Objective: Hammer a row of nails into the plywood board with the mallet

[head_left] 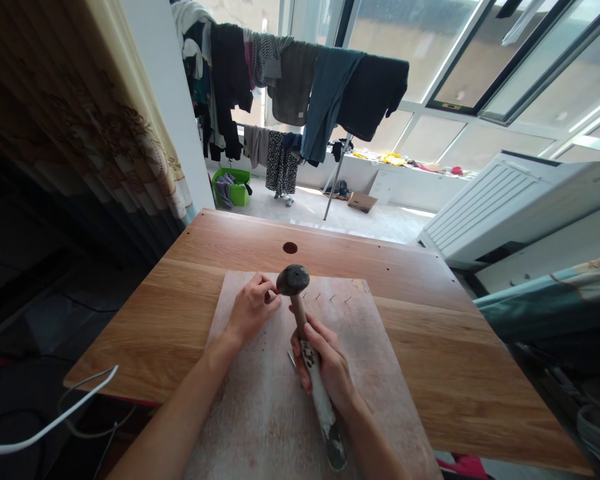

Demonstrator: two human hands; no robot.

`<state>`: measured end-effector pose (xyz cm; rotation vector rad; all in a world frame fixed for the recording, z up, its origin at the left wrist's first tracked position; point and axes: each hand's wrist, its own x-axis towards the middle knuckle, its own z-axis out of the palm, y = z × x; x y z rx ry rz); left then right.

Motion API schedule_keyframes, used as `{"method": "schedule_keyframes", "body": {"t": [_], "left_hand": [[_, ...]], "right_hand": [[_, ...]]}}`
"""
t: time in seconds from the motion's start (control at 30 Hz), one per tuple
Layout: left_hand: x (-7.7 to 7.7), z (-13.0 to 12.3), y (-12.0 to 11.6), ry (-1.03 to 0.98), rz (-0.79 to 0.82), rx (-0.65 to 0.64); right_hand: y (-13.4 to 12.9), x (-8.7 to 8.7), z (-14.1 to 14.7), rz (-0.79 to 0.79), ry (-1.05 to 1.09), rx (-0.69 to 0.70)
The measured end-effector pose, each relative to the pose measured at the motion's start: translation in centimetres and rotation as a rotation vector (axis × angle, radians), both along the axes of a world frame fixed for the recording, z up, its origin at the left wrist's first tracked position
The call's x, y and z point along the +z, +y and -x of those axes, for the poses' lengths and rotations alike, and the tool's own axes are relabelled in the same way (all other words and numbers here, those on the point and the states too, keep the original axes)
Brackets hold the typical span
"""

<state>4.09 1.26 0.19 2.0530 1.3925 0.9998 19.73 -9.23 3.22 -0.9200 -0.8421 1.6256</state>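
My right hand [325,357] is wrapped round the handle of a mallet [320,393] with a dark, rounded head and worn white paint on its grip. The mallet head is raised over the far part of a worn, pale wooden board [260,407]. On the board's far left, my left hand [253,307] has thumb and fingers pinched together close beside the mallet head; what lies between them is hidden. Several thin nails [332,299] stand tilted in a row to the right of the head. A thin, silvery piece [291,360] shows beside my right fingers.
The board rests on a brown wooden tabletop [455,347] with a round hole [290,248] near its far edge. A white cable [50,423] hangs at the left. Beyond are a clothes rack [337,177], a green basket [239,193] and a white cabinet [515,200].
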Motion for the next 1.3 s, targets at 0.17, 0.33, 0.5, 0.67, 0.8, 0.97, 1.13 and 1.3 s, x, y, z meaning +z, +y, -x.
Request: {"method": "schedule_keyframes", "body": {"t": [0.17,0.33,0.5,0.67,0.8,0.97,1.13,1.3], "left_hand": [[0.19,0.06,-0.04,-0.015,0.015,-0.022],[0.34,0.10,-0.08,-0.011,0.018,-0.023],[0.15,0.13,-0.02,-0.006,0.011,-0.019],[0.19,0.11,-0.01,0.011,0.018,-0.017],[0.28,0.08,-0.08,0.007,0.017,-0.009],[0.20,0.08,-0.11,-0.020,0.029,-0.017],[0.21,0.07,-0.07,-0.027,0.024,-0.016],[0.17,0.14,-0.07,-0.013,0.020,-0.026]], "right_hand": [[0.02,0.03,0.11,0.026,-0.060,-0.002],[-0.08,-0.15,0.08,-0.032,-0.118,0.007],[-0.05,-0.11,-0.05,-0.050,-0.144,0.014],[-0.08,-0.21,-0.12,-0.049,-0.143,0.013],[-0.16,-0.30,-0.12,-0.047,-0.132,0.022],[-0.33,-0.01,0.01,-0.038,-0.120,0.023],[-0.26,0.02,0.02,-0.022,-0.127,0.017],[-0.20,-0.25,-0.06,-0.024,-0.110,0.041]]}}
